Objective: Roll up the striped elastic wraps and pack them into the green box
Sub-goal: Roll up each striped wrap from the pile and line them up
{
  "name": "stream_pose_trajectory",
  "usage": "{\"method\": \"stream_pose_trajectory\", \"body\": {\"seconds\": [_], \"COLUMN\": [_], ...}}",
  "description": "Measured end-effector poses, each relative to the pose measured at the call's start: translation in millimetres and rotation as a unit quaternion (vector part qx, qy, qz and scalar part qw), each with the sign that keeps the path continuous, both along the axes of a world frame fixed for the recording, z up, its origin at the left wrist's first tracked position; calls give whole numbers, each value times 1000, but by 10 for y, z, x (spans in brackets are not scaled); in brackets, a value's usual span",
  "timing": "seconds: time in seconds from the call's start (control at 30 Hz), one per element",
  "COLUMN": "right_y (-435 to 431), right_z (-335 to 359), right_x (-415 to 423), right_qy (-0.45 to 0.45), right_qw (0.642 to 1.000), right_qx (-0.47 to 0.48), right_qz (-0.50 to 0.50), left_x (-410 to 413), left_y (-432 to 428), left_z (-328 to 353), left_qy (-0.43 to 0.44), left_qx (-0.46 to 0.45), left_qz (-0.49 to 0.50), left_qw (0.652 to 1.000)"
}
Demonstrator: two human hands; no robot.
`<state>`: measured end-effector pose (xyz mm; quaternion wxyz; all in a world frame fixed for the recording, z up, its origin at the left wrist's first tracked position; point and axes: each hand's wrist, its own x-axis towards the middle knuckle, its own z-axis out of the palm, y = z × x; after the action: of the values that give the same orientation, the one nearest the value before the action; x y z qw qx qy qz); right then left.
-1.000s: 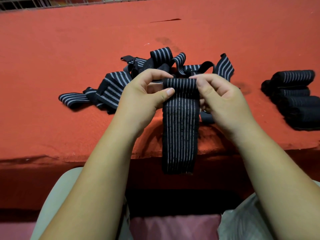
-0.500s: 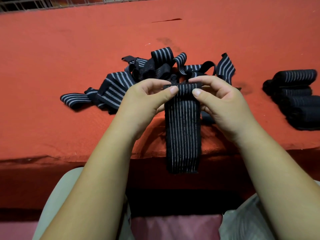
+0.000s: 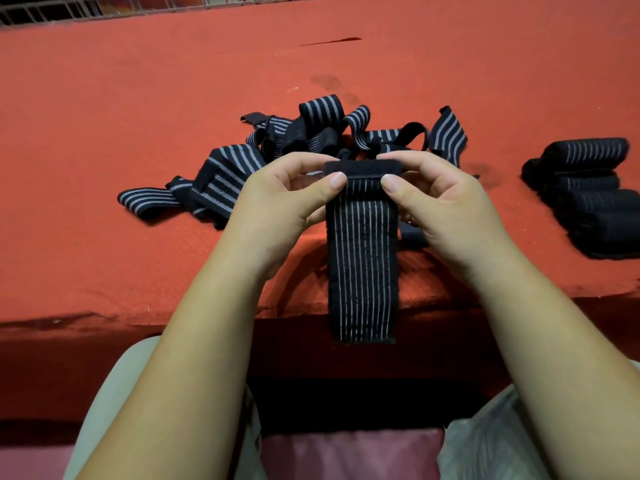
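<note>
Newly folded at top, perhaps Velcro, wrap (image 3: 362, 258) hangs pinched between left hand (image 3: 277, 206) and right hand (image 3: 446, 209).

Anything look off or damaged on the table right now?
Nothing looks broken. The red cloth has a dark smudge just beyond the tangled wraps and a thin dark mark, maybe a slit, farther back. The green box is not in view.

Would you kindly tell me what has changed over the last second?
The left hand and right hand have turned the top end of the held wrap over, so a plain black strip now shows where stripes were. Both keep pinching it. The loose pile and rolled wraps stayed put.
</note>
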<state>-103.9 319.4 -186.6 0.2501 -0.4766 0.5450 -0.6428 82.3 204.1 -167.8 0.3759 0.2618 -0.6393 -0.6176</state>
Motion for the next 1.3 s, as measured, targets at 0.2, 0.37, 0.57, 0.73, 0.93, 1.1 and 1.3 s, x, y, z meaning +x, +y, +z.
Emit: {"method": "stream_pose_trajectory", "body": {"seconds": [0.2,0.37,0.57,0.73,0.93,1.1,1.3], "right_y": [12,-5,-19,-16,-30,-18,-10], "right_z": [15,-5,-21,-28,-31,-30,-31], "right_x": [28,6,-47,-74,-46,-72,-77], "right_qy": [-9,-3,28,20,-33,-23,-65], "right_qw": [1000,1000,999,1000,999,1000,997], "right_qx": [18,27,12,10,17,-3,-4], "right_qz": [-2,-5,-9,1,-13,0,30], "left_x": [0,9,-20,-26,-38,-26,-30], "left_y": [52,115,103,75,88,75,75], "left_z": [59,85,70,27,10,9,8], "left_qy": [-3,-74,-62,-46,-40,-46,-11], "left_qx": [-9,-35,-74,-74,-57,-9,19], "left_qz": [32,112,68,47,17,9,-25], "left_qw": [999,990,993,995,997,999,999]}}
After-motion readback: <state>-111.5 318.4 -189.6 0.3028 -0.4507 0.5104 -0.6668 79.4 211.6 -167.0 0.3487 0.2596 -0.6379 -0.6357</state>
